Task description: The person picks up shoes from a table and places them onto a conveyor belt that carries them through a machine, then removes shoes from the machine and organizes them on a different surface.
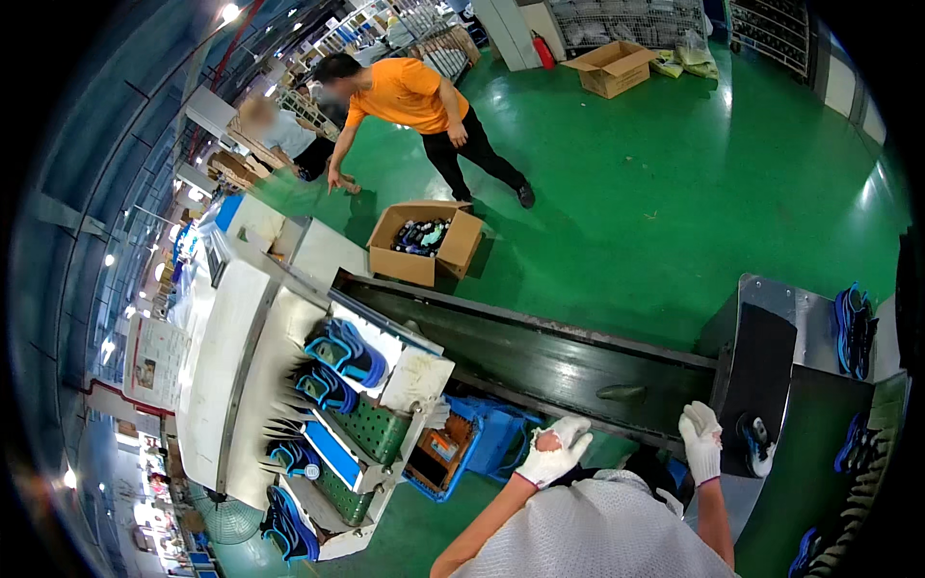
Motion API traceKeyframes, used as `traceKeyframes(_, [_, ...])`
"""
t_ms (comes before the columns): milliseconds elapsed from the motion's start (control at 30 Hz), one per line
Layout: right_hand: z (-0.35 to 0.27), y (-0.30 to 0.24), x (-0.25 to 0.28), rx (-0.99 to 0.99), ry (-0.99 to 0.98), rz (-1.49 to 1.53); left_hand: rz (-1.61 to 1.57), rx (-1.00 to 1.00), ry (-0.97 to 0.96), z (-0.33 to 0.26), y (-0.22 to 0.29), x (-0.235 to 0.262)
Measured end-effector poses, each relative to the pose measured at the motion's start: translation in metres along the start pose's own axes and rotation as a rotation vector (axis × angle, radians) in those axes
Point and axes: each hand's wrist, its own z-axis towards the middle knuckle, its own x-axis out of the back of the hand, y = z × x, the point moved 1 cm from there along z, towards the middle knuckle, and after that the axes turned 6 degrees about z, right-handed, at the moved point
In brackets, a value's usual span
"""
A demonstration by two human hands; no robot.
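One left hand (556, 455) in a white glove was half spread near the close edge of the belt (540, 374), with its thumb apart from the fingers, and I saw nothing held in it. A pinkish patch showed through this glove. The right hand (702, 443), also gloved in white, was raised with its fingers a little loose and seemed to hold nothing; if it touched the edge of the belt, I could not tell. Just to the right of this hand was a dark shoe (758, 447) with a white sole, beside the metal end (761, 332) of the belt. The belt was long and dark, and on it there was a green oval patch, which I could not name. To the left of the hands stood a blue basket (496, 445) with a brown tray (441, 448), and further left a white machine (224, 361) with several blue shoe parts (347, 353) in a row. Beyond the belt, an open box (403, 265) full of shoes was on the green floor (617, 217). Behind it a person in an orange shirt (400, 94) leaned with one arm stretched down. Farther away were another open carton (615, 77) and a red fire extinguisher (543, 52).
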Motion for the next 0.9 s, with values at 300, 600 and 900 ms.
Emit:
traceKeyframes(300, [0.053, -0.025, 0.013, 0.003, -0.020, 0.036, -0.003, 0.025, -0.153, 0.039, 0.014, -0.074])
traceKeyframes(600, [0.052, -0.034, 0.084, 0.067, 0.367, -0.143, 0.087, -0.086, -0.443, 0.114, 0.002, -0.082])
traceKeyframes(900, [0.075, -0.034, 0.246, 0.050, 0.678, -0.085, 0.259, 0.099, -0.508, 0.146, -0.018, -0.099])
